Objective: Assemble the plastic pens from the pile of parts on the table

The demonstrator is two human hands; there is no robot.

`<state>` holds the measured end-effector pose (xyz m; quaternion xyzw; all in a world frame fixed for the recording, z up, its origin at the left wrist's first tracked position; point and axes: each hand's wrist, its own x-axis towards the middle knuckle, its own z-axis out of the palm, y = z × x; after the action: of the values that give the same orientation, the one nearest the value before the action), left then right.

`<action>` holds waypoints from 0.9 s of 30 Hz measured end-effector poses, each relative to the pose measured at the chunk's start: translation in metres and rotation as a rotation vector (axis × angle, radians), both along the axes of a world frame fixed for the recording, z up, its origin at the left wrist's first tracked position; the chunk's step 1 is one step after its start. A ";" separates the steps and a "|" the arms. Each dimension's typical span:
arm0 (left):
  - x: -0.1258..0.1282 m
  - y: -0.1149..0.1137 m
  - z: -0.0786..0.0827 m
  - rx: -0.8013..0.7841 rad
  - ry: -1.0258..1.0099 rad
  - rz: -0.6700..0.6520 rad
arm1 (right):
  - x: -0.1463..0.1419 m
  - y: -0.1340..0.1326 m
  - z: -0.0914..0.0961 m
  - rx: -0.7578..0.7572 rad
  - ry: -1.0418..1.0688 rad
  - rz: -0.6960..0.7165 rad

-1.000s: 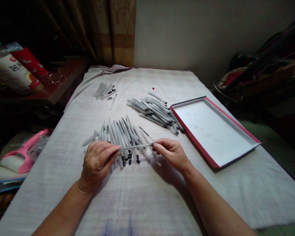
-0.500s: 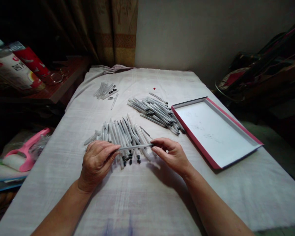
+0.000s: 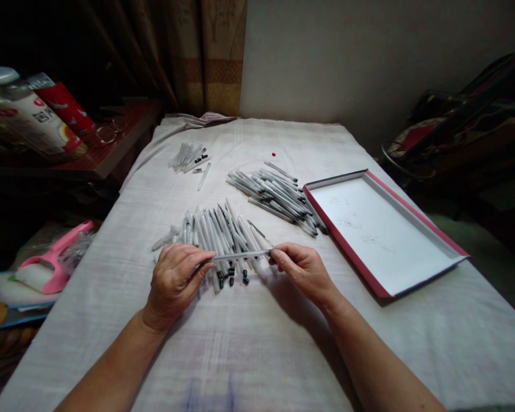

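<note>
Both hands hold one clear pen level above the near pile of pens. My left hand pinches its left end with the fingers closed. My right hand pinches the right end, where a thin refill tip sticks out. The near pile lies fanned out on the white cloth, black caps toward me. A second pile of pens lies farther back, beside the tray. A small third bunch of pens sits at the far left.
A shallow white tray with a red rim lies to the right on the cloth-covered table. A tiny red piece lies at the back. A wooden shelf with packets and a pink tool stand left.
Both hands keep hold of the same pen over the near pile. My right fingers have shifted slightly at the pen's right end. The view has drifted a little to the left.
</note>
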<state>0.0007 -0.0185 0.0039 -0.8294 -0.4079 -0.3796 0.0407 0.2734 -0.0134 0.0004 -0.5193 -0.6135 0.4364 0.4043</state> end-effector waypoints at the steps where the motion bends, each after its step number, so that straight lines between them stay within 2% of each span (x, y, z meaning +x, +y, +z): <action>1: 0.000 0.000 0.000 0.000 -0.001 -0.001 | 0.000 0.000 -0.001 0.005 -0.001 -0.003; 5: 0.001 -0.001 0.001 -0.008 -0.010 -0.010 | 0.000 0.000 -0.001 0.040 0.008 -0.021; 11: 0.001 0.000 0.001 -0.003 0.000 -0.015 | -0.001 0.000 0.000 0.009 -0.008 0.032; 15: 0.001 0.000 0.001 0.001 0.010 -0.021 | -0.001 0.000 0.000 0.046 0.000 0.004; 27: 0.000 -0.001 -0.001 -0.006 0.025 -0.018 | -0.002 0.001 -0.002 0.016 0.035 0.005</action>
<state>0.0007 -0.0190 0.0033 -0.8378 -0.4009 -0.3685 0.0396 0.2716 -0.0124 -0.0012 -0.5065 -0.6112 0.4416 0.4181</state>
